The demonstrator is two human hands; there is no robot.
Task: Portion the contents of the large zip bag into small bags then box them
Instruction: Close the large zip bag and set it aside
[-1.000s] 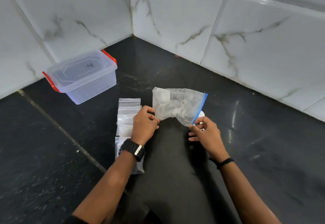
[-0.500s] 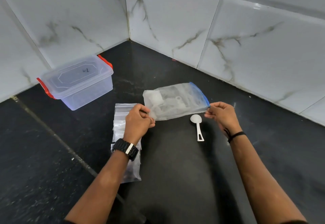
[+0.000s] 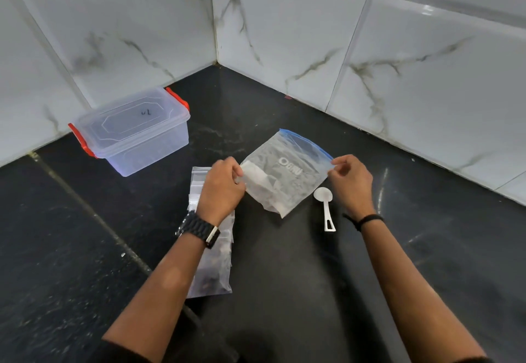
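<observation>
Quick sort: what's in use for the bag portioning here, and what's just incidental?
Job items:
- large zip bag, pinched by left hand and right hand
- stack of small bags, under the left forearm
- white scoop on the counter
- lidded clear box with red latches

Incidental:
- black counter
- marble wall tiles
- wristwatch
</observation>
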